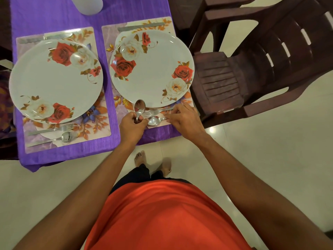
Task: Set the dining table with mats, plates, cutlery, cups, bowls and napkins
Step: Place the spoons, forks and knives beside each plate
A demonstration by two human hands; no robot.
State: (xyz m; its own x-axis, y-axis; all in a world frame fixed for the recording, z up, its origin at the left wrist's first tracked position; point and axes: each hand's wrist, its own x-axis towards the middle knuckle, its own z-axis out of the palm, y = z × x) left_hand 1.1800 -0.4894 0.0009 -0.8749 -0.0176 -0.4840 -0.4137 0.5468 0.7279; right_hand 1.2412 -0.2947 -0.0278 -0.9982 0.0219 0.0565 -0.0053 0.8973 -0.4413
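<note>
We see a spoon [140, 106] gripped in the left hand [131, 124]. The fingers are curled tight round its handle, and its bowl sticks out of the fist and points away from us, at the near rim of the right plate [151, 69]. Just beside that fist a second spoon [154, 121] lies on the right mat [110, 33]. The right hand [185, 120] has its fingertips bent down and closed on the far end of that spoon's handle. A fork [153, 111] lies on the mat between this spoon and the plate, with its handle running under the same fingers. We cannot tell whether they touch it too.

Beyond the plate, at the mat's far edge, lies a knife [140, 27]. The left mat [100, 127] sits just beside the right one and carries the left plate [54, 80], which has the same rose pattern. On its near side another fork [54, 129] and a third spoon [59, 138] lie side by side. Another knife [46, 37] lies on its far side.

Both mats rest on a purple cloth [54, 15] that covers the table. At the cloth's far end stands a white container [87, 4], cut off by the edge of the view. A dark brown chair [252, 60] stands to the right of the table on a pale tiled floor [270, 141].
</note>
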